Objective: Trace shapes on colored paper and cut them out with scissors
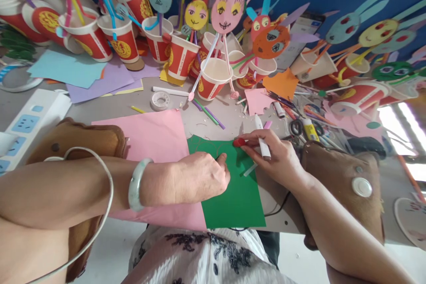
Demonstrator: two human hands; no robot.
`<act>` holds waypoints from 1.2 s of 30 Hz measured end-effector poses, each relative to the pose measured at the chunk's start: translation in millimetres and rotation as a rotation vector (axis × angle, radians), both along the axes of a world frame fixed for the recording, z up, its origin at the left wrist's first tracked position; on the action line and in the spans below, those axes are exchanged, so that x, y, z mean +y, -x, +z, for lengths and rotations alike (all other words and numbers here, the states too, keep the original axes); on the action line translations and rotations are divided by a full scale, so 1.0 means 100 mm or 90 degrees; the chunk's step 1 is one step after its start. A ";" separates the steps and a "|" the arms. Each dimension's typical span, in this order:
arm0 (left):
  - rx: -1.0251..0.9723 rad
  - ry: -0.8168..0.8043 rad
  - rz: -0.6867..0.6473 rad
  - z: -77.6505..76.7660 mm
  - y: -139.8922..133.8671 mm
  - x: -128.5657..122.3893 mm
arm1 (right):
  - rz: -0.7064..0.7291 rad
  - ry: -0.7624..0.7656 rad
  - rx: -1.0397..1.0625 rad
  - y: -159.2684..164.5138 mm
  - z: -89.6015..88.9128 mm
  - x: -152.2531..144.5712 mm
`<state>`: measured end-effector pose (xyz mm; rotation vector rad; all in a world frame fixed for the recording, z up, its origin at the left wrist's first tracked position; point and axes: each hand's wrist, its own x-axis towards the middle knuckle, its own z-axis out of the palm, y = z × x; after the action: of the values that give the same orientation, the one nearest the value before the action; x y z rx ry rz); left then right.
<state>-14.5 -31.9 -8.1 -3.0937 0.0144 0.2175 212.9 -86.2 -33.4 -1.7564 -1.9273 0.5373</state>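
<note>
A green sheet of paper (237, 204) lies in front of me, with faint curved lines near its top edge. My left hand (196, 177), a pale bangle on its wrist, is closed and rests on this sheet; its curled fingers hide whatever may be in them. My right hand (281, 155) is closed around a white marker (263, 143), which slants up between the fingers. At its fingertips shows a small red rounded piece (238, 142), whose kind I cannot tell. Below them a pale translucent strip (250, 169) lies across the green sheet. Pink paper (153, 133) extends under my left forearm.
Red-and-white paper cups (214, 80) with paper-faced straw figures line the back. Tape (160, 100), straw pieces (213, 116), scissors (282, 100) and a glue stick (310, 129) lie before them. Brown cushions (339, 182) flank me; a power strip (28, 120) stands left.
</note>
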 end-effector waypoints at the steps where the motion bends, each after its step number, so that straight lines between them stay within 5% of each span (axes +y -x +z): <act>1: -0.013 0.003 0.003 -0.01 0.00 0.00 | 0.000 0.000 0.000 0.01 0.00 0.00; 36: -0.037 -0.006 -0.016 -0.07 -0.01 0.01 | 0.002 -0.031 -0.048 -0.01 -0.03 0.01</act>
<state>-13.7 -30.9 -15.2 -3.0870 0.0505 0.1262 213.6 -85.4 -36.2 -1.7663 -1.9775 0.4287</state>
